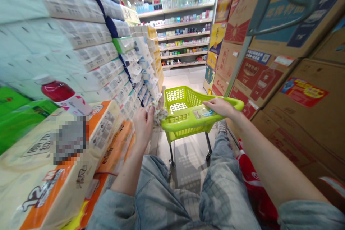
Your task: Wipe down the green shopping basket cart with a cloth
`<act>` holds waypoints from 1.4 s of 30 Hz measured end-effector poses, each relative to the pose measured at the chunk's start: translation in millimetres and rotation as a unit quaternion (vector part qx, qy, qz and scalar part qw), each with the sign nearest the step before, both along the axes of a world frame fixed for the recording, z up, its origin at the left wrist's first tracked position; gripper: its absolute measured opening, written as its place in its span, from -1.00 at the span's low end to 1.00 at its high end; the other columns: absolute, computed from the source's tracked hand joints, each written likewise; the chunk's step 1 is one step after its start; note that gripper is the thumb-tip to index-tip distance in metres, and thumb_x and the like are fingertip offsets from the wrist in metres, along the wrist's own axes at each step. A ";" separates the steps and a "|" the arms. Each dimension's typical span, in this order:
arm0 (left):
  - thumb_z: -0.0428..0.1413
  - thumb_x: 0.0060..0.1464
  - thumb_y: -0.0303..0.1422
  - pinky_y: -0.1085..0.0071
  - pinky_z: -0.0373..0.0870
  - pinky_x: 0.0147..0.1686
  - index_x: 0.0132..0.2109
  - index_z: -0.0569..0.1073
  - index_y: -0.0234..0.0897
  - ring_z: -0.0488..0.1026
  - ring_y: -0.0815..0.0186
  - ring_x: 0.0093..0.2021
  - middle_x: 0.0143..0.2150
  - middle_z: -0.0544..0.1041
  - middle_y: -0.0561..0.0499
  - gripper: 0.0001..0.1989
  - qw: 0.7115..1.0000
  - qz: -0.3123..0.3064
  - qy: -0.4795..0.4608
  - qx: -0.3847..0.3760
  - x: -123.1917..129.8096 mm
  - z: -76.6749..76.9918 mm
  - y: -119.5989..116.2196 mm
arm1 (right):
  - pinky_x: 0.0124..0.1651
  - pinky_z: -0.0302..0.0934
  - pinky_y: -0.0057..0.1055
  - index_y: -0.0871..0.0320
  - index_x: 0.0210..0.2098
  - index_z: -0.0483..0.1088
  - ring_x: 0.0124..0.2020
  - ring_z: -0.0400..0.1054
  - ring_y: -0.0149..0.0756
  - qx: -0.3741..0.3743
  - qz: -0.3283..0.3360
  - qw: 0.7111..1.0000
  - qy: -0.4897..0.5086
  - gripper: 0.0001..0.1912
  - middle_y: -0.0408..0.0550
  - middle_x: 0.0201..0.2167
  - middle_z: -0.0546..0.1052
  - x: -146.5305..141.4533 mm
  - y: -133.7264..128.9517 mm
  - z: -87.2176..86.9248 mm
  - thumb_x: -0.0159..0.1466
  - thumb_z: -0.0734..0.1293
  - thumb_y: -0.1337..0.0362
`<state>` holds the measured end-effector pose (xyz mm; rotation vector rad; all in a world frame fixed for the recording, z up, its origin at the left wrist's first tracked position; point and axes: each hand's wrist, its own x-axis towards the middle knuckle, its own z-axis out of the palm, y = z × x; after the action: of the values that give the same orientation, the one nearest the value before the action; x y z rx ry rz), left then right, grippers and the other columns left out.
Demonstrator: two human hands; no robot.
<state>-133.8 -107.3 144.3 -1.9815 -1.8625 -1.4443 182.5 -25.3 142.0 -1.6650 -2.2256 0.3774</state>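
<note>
A lime-green shopping cart (185, 124) with a perforated plastic basket stands in front of my legs, on dark legs with small wheels. My right hand (220, 107) is closed over the right part of its near rim, beside a label on the handle. My left hand (145, 120) is closed on a crumpled, light patterned cloth (159, 114), just left of the cart's near corner. The cloth hangs against the cart's rim; I cannot tell whether the left hand itself touches the cart.
Stacked tissue packs (88, 32) wall the left side. Nearer, a bottle with red contents (60, 95) lies tilted on a large orange-and-cream pack (64, 183), by a blurred-out object. Cardboard cartons (265, 79) and a grey-handled pole (239, 64) line the right. Shelves (185, 45) stand ahead.
</note>
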 end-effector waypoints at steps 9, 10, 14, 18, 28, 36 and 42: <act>-0.15 0.23 -0.20 0.45 0.31 -0.14 -0.09 0.40 -0.26 0.40 0.34 -0.15 -0.15 0.49 -0.01 -0.68 0.994 -0.019 -0.057 0.094 12.2 8.8 -4.6 | -0.49 -0.05 -0.44 0.16 -0.64 0.33 -0.57 0.23 -0.38 -0.004 -0.012 1.000 -0.007 -0.39 -0.11 -0.63 0.40 1.1 -0.3 0.7 0.23 0.02 -0.14; -0.12 0.22 -0.22 0.43 0.32 -0.11 -0.08 0.40 -0.26 0.40 0.33 -0.13 -0.13 0.49 -0.01 -0.70 0.993 -0.045 -0.049 0.094 11.7 6.5 -5.1 | -0.50 -0.05 -0.44 0.17 -0.64 0.33 -0.57 0.23 -0.38 -0.004 -0.013 1.000 -0.010 -0.39 -0.11 -0.63 0.39 1.1 -0.4 0.9 0.23 0.01 -0.14; -0.08 0.20 -0.28 0.33 0.31 0.00 -0.07 0.39 -0.26 0.39 0.28 0.00 -0.03 0.48 -0.07 -0.75 0.972 -0.234 -0.016 0.019 10.1 -12.5 -16.5 | -0.49 -0.05 -0.45 0.17 -0.64 0.32 -0.56 0.24 -0.40 -0.006 -0.009 1.000 -0.008 -0.40 -0.09 -0.60 0.40 1.2 -0.9 1.9 0.24 0.01 -0.12; -0.08 0.20 -0.30 0.20 0.26 0.07 -0.19 0.39 -0.28 0.30 0.18 0.13 0.14 0.36 -0.16 -0.79 0.944 -0.325 -0.030 -0.043 7.0 -21.7 -35.2 | -0.47 -0.04 -0.45 0.17 -0.61 0.35 -0.54 0.25 -0.39 -0.010 -0.012 1.000 -0.006 -0.40 -0.09 -0.59 0.42 2.0 -0.7 2.0 0.23 0.02 -0.13; 0.04 0.13 -0.29 0.35 0.38 -0.14 -0.02 0.29 -0.24 0.43 0.27 -0.08 -0.03 0.46 -0.10 -0.73 0.943 -0.319 0.002 -0.095 7.9 -15.3 -25.2 | -0.47 -0.05 -0.44 0.18 -0.61 0.36 -0.57 0.21 -0.40 -0.014 -0.015 1.000 -0.005 -0.39 -0.10 -0.61 0.41 4.3 2.1 -0.7 0.23 0.01 -0.13; 0.05 0.12 -0.36 0.27 0.29 0.05 -0.23 0.36 -0.27 0.30 0.24 0.10 0.06 0.34 -0.15 -0.91 0.929 -0.360 0.079 -0.025 15.3 -19.0 -31.5 | -0.49 -0.06 -0.44 0.18 -0.63 0.31 -0.58 0.19 -0.40 -0.012 0.001 1.000 0.000 -0.40 -0.10 -0.63 0.38 8.7 2.6 -0.3 0.22 0.02 -0.14; -0.06 0.20 -0.34 0.26 0.28 0.07 -0.08 0.39 -0.24 0.33 0.24 0.09 0.06 0.41 -0.12 -0.79 0.930 -0.357 0.059 -0.063 15.9 -12.9 -36.7 | -0.51 -0.08 -0.44 0.18 -0.65 0.29 -0.59 0.17 -0.41 -0.011 0.004 1.000 0.009 -0.42 -0.11 -0.63 0.37 9.5 1.2 1.1 0.22 0.03 -0.13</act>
<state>-117.9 -144.0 131.4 -2.9230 -1.2478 -1.2864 192.0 -24.1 143.1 -1.6580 -2.2229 0.4196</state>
